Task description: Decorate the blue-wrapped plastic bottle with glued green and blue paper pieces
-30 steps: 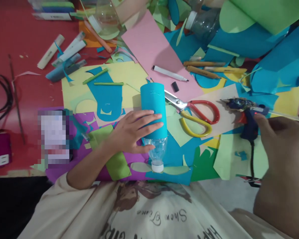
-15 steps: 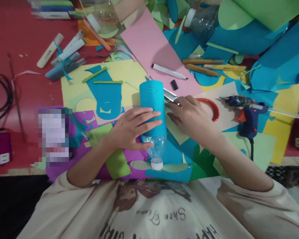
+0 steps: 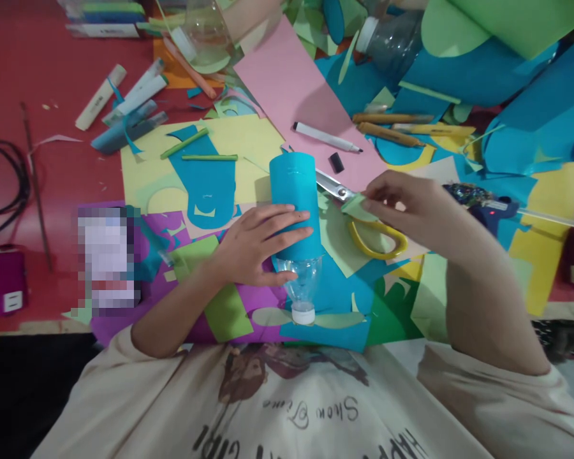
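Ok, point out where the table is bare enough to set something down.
Bare red table shows at far left, between the black cable, the thin stick and the markers. Around the left hand on the blue-wrapped bottle, the right hand and the scissors, paper scraps crowd everything.

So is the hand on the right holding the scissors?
No, the right hand pinches a small green paper piece; the scissors lie on the papers beneath.
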